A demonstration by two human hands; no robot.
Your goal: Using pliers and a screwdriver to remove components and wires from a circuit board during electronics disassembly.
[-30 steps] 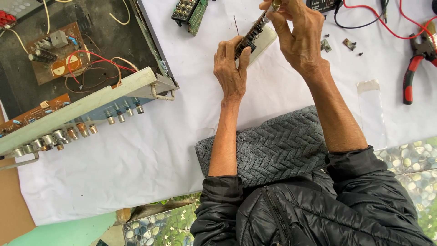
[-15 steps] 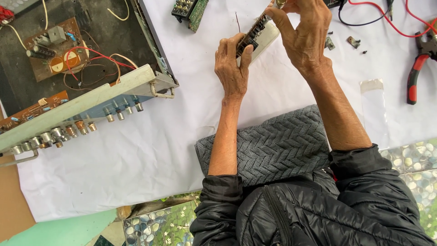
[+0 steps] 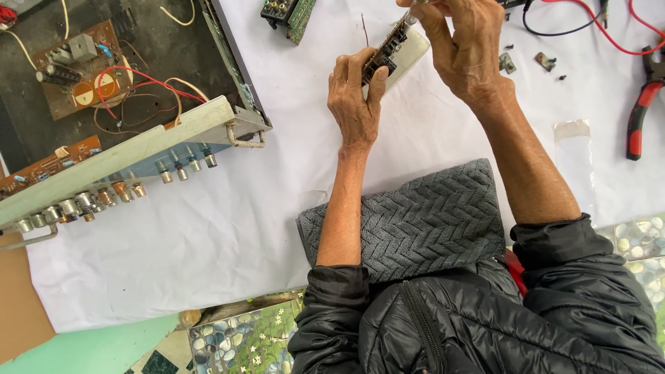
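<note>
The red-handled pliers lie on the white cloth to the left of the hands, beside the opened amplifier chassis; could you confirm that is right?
Not quite: the head view shows the red-handled pliers on the white cloth to the right of the hands, far from the opened amplifier chassis, which lies on the left.

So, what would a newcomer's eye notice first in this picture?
First the two bare hands at the top centre: the left hand steadies a small circuit board while the right hand works at its upper end. Next, the opened amplifier chassis at the left, with its row of knobs and red wires. Red-handled pliers lie at the far right on the white cloth.
</note>
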